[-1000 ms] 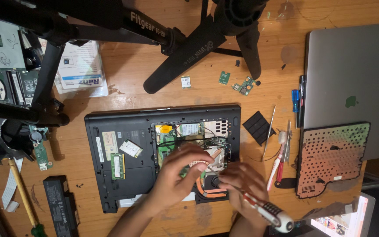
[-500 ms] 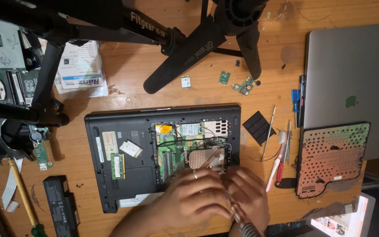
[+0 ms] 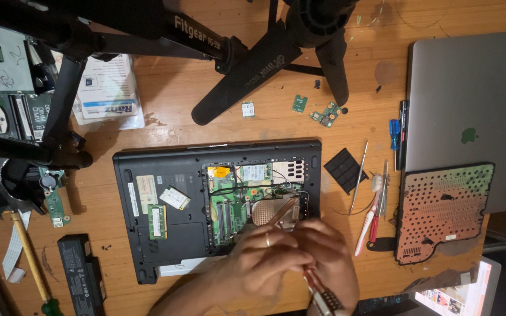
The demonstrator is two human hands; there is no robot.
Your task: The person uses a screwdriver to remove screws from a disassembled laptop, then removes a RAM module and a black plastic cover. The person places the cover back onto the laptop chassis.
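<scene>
Over opened laptop | hands together, seemingly gripping screwdriver | circuit board exposed

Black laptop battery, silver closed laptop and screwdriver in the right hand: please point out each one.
Black laptop battery [image 3: 81,271]: head view, middle of its top face.
Silver closed laptop [image 3: 469,99]: head view, bare lid.
Screwdriver [image 3: 317,292]: head view, red and grey handle below the right hand [image 3: 329,257].
</scene>
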